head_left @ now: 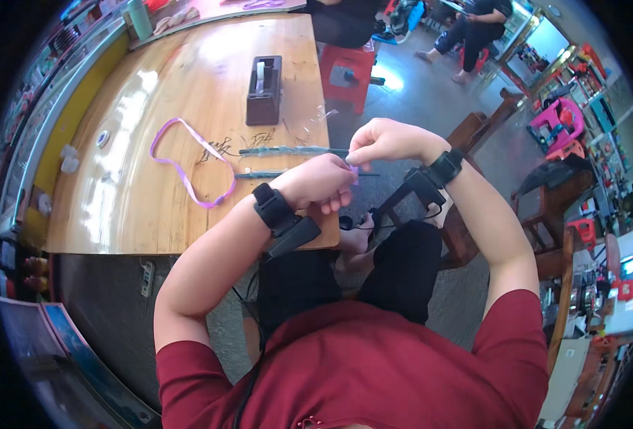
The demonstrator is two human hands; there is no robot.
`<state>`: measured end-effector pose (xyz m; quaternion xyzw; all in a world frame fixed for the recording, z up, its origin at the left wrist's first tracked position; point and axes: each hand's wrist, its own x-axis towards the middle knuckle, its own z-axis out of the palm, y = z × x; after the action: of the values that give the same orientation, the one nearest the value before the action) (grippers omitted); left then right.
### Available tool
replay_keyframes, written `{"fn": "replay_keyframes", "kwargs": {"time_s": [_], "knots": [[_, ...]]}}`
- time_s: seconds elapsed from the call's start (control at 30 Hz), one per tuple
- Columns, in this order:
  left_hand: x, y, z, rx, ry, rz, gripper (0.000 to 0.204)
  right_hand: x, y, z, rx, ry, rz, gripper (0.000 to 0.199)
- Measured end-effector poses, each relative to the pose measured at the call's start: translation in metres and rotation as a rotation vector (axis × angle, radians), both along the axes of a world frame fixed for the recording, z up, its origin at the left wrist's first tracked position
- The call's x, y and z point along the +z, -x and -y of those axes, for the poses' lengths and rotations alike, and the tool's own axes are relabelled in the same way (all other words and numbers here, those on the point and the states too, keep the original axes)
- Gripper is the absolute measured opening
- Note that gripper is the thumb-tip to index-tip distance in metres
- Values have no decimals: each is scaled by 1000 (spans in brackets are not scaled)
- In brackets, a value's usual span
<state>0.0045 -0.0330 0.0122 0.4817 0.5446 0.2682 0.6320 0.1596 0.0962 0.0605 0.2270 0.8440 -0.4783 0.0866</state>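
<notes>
My left hand (322, 184) and my right hand (388, 141) meet just past the table's right edge. Both are closed in a pinch, fingertips close together, on a small purple strip (355, 176); much of it is hidden by the fingers. Two thin, dark green wrapped sticks lie side by side and reach over that edge: the farther stick (284, 151) runs toward my right fingertips, and the nearer stick (260, 175) passes behind my left hand. Left of them, a long purple ribbon (186, 180) rests in a loose loop on the wood.
A black tape dispenser (265, 100) stands farther back on the wooden table (166, 93). A small white roll (102, 139) lies at the left. Red stools (346, 79), wooden chairs and seated people are beyond the table; a bottle (139, 19) is at the far left.
</notes>
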Motion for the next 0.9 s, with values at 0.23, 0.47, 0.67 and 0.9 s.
{"fn": "replay_keyframes", "kwargs": {"time_s": [0.23, 0.47, 0.67, 0.9], "knots": [[-1, 0, 2, -9, -1, 53, 25, -4, 3, -7, 68, -387, 111, 27], [4, -2, 4, -6, 15, 49, 23, -3, 3, -5, 77, -436, 141, 26], [5, -2, 3, 1, 23, 43, 23, -3, 4, -4, 47, -427, 162, 26], [6, -2, 5, 26, 9, 34, 23, 6, 7, 12, -151, -469, 355, 38]]}}
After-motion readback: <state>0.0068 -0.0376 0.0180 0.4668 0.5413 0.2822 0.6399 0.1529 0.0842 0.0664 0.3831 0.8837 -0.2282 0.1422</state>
